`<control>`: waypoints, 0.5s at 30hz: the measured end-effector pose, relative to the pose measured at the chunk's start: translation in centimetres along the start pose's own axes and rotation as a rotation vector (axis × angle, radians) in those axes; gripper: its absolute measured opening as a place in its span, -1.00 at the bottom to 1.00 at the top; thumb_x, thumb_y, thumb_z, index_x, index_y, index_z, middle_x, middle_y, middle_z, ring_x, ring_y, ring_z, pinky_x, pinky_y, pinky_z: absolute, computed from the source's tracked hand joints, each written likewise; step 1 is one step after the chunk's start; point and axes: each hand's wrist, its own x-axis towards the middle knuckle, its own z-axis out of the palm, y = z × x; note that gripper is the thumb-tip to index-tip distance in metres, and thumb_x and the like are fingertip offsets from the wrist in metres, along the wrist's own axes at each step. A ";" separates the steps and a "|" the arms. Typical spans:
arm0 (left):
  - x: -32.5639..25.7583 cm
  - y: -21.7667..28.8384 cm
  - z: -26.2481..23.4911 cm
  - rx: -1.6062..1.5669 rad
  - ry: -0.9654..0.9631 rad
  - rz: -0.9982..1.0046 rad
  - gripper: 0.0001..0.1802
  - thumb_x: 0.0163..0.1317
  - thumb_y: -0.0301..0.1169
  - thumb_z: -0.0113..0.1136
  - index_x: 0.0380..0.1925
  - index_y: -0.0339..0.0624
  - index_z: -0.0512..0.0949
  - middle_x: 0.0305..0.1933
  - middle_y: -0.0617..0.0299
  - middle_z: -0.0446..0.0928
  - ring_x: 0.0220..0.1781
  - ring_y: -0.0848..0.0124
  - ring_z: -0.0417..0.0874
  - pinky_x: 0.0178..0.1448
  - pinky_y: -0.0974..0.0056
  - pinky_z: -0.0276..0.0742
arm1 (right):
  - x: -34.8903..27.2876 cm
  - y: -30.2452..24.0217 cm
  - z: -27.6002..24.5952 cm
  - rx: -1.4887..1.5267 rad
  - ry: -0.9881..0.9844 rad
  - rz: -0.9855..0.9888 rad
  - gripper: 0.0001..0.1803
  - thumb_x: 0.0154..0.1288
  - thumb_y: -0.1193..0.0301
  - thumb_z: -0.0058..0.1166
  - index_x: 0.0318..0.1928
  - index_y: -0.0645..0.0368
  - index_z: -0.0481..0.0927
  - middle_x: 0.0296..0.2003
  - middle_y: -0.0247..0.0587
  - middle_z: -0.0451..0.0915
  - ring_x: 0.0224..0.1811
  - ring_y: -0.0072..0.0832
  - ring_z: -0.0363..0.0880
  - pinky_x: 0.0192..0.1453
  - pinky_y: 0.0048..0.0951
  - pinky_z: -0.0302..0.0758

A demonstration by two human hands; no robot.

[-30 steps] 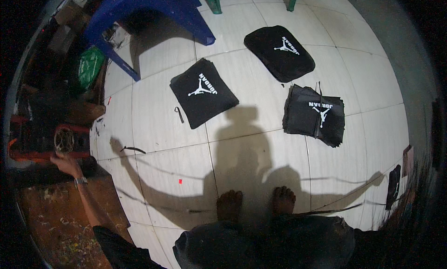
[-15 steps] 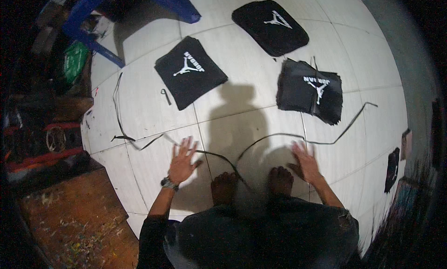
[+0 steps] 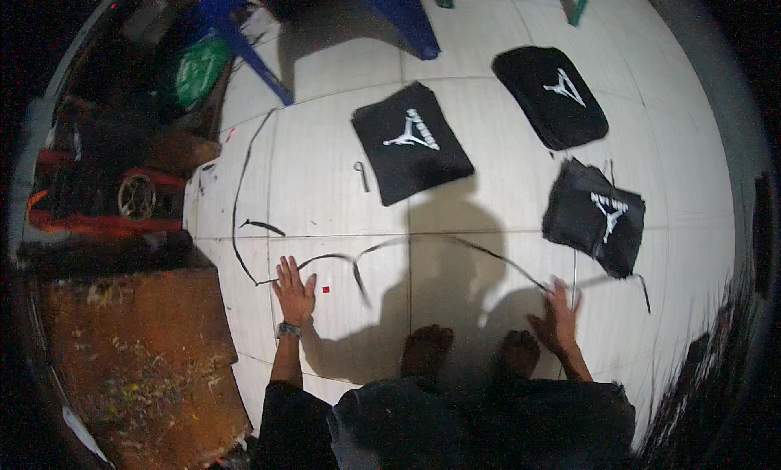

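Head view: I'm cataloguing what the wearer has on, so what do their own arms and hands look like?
Both the left hand and right hand are ungloved. A greyish wristwatch circles the left wrist, below which a dark sleeve begins. The right wrist shows no watch; its sleeve blends into dark clothing.

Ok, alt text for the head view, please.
Someone's left hand and right hand, both open, are near thin black strips on a white tiled floor. Beyond lie three flat black stacks with white prints; bare feet show between the hands.
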 end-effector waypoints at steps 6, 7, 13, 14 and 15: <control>0.8 1.2 0.8 -0.155 -0.003 -0.040 0.10 0.42 0.25 0.04 0.62 -0.29 -0.14 0.71 -0.26 -0.28 0.71 -0.29 -0.29 0.64 -0.40 -0.27 | -14.1 15.1 -3.6 -0.792 0.238 0.347 -0.06 0.45 0.01 0.04 0.65 0.09 -0.04 0.68 -0.22 -0.10 0.73 -0.22 -0.22 0.65 0.28 -0.52; 0.9 2.3 1.2 -0.159 0.079 -0.082 0.10 0.42 0.25 0.04 0.63 -0.29 -0.14 0.72 -0.25 -0.28 0.71 -0.29 -0.29 0.65 -0.39 -0.27 | -15.2 16.9 -4.6 -1.211 0.580 0.104 -0.06 0.46 -0.06 -0.03 0.66 0.06 -0.05 0.69 -0.26 -0.15 0.74 -0.24 -0.25 0.65 0.29 -0.55; 1.6 3.4 2.4 -0.054 0.145 -0.158 0.10 0.41 0.25 0.06 0.63 -0.26 -0.15 0.72 -0.22 -0.25 0.72 -0.24 -0.25 0.66 -0.37 -0.24 | -18.1 23.3 -2.8 -0.402 -0.141 0.957 -0.17 0.62 -0.06 -0.22 0.64 0.18 -0.04 0.66 0.02 -0.09 0.72 -0.11 -0.18 0.71 0.10 -0.40; 2.2 2.6 2.6 -0.043 0.125 -0.198 0.12 0.41 0.29 0.01 0.63 -0.26 -0.16 0.72 -0.22 -0.25 0.73 -0.21 -0.25 0.66 -0.36 -0.25 | -18.3 24.5 -1.1 -0.303 0.003 1.024 -0.16 0.61 -0.05 -0.19 0.63 0.21 -0.04 0.65 0.07 -0.06 0.71 -0.09 -0.14 0.72 0.04 -0.32; 3.3 1.7 2.8 -0.117 0.181 -0.258 0.11 0.42 0.31 -0.02 0.63 -0.27 -0.16 0.72 -0.22 -0.25 0.73 -0.21 -0.25 0.66 -0.35 -0.25 | -18.6 25.8 1.1 -0.211 0.122 1.089 -0.15 0.61 -0.04 -0.16 0.63 0.25 -0.04 0.63 0.12 -0.04 0.70 -0.06 -0.11 0.73 -0.01 -0.24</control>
